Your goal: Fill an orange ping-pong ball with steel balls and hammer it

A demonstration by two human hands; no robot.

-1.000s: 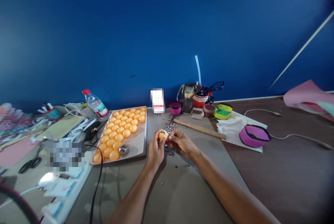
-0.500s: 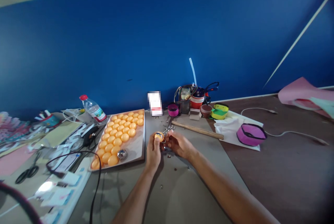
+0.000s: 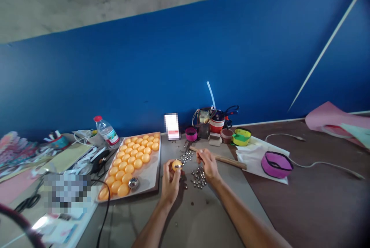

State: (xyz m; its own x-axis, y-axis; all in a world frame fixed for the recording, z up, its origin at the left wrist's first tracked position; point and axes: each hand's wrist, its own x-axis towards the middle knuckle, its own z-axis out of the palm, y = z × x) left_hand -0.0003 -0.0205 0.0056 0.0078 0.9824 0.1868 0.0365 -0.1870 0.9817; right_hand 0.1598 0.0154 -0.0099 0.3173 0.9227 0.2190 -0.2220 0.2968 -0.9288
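My left hand (image 3: 170,180) is closed round an orange ball (image 3: 176,165) with a few small silver beads on it, held just above the grey table. My right hand (image 3: 207,165) hovers a little to the right, fingers pinched together near its top; what they pinch is too small to see. Below and between the hands lies a pile of small silver beads (image 3: 198,177), with more of them (image 3: 186,157) farther back. To the left stands a tray (image 3: 152,171) holding several orange balls (image 3: 131,159) and one silver-covered ball (image 3: 133,183).
A wooden stick (image 3: 228,160) lies behind my right hand. Small pots and cups (image 3: 214,124) stand along the blue wall. A water bottle (image 3: 106,130), cables and papers crowd the left. A purple bowl (image 3: 276,163) sits on white cloth at right.
My right hand has drawn away from the ball to the right, uncovering the bead pile. The camera has tilted up, so the wall's top edge now shows.
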